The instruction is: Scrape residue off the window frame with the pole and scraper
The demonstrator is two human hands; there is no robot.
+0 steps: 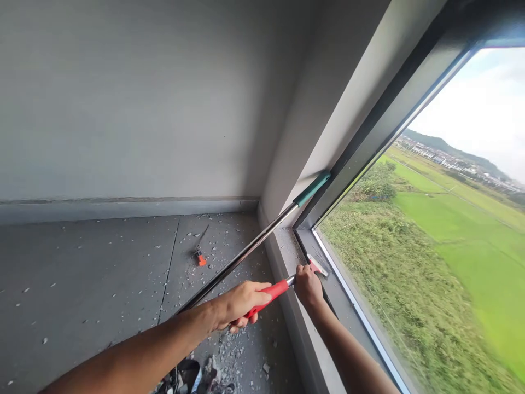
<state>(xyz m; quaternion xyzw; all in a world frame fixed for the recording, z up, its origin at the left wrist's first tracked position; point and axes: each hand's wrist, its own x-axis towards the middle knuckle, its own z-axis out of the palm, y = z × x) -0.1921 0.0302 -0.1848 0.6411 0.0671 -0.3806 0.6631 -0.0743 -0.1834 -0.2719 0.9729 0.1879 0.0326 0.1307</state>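
A long-handled scraper [275, 291] with a red grip and metal shaft slants across the low window ledge. My left hand [245, 303] is wrapped round its red grip. Closer to the blade, my right hand [307, 283] grips the shaft just behind the red and white scraper head [318, 266]. That head is at the inner bottom of the dark window frame [328, 219], near the corner; my right hand hides part of it. Beyond my left forearm, a metal pole [250, 247] with a green grip [312, 189] leans into the window corner; its lower end is hidden.
Pale chips litter the grey tiled floor [102, 273]. An orange and black tool [199, 258] with a thin shaft lies there. Debris and dark items [191, 375] are heaped at the bottom. The grey wall [143, 109] stands ahead, and window glass [410, 262] lies to the right.
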